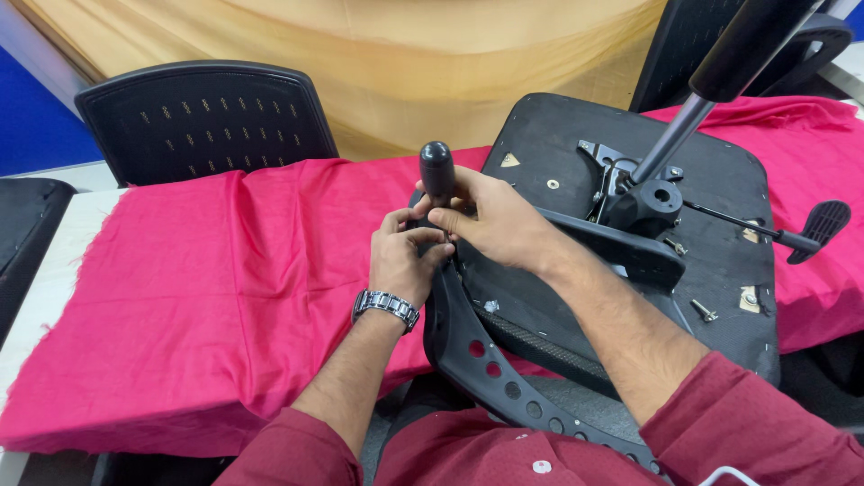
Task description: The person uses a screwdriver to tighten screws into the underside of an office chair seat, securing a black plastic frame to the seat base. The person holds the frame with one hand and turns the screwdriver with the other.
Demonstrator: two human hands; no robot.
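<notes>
An upturned office chair seat (720, 193) lies on a red cloth (207, 288), its metal gas-lift column (675, 135) pointing up and away. My right hand (490, 220) grips a black-handled screwdriver (437, 171) held upright at the seat's left edge. My left hand (400, 256), with a metal watch at the wrist, pinches at the screwdriver's lower end where a black armrest bracket (477, 346) with round holes meets the seat. The tip and any screw are hidden by my fingers.
A black mesh chair back (202, 117) stands behind the table at the left. A lever with a paddle (814, 229) sticks out at the seat's right. Loose screws (704, 310) lie on the seat underside. Tan fabric hangs at the back.
</notes>
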